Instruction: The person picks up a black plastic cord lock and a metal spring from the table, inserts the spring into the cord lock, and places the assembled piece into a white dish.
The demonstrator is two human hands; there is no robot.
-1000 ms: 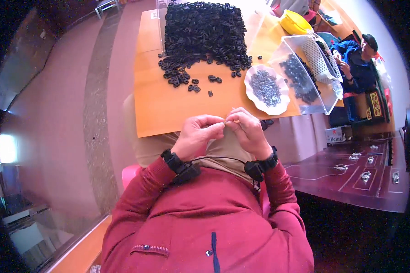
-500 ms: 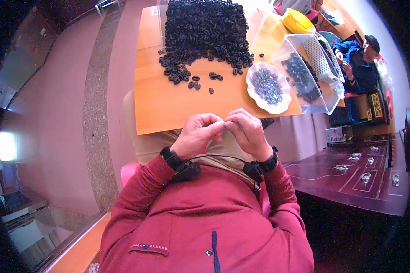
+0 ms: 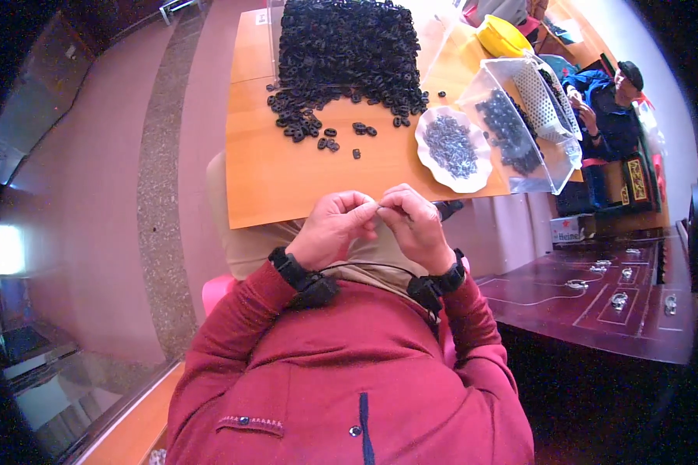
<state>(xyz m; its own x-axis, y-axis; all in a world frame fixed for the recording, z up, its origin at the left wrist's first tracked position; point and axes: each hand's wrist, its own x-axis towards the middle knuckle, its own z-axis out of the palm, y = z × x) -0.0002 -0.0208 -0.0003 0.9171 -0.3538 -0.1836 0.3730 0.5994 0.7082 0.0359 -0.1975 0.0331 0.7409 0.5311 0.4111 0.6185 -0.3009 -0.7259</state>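
Just off the front edge of the wooden table (image 3: 310,182), above my lap, my left hand (image 3: 335,226) and my right hand (image 3: 413,223) meet at the fingertips. Both are closed in a pinch, thumbs against fingers. Whatever they hold is too small or too hidden to name. Beyond them a heap of small black oval pieces (image 3: 349,50) covers the far part of the table, and a few loose black pieces (image 3: 328,144) lie nearer to me. To the right stands a white scalloped dish (image 3: 473,183) filled with small shiny, greyish pieces (image 3: 451,146).
Right of the dish is a clear plastic bin (image 3: 547,184) with black pieces inside and a white perforated basket (image 3: 537,89). A yellow bowl (image 3: 504,37) stands behind. Another person (image 3: 609,108) sits at the far right, near a dark red panel (image 3: 597,302).
My hands stay pinched together at nearly the same place, with only a slight shift of the fingers. The whole view has moved a little. The pieces on the table look unchanged.
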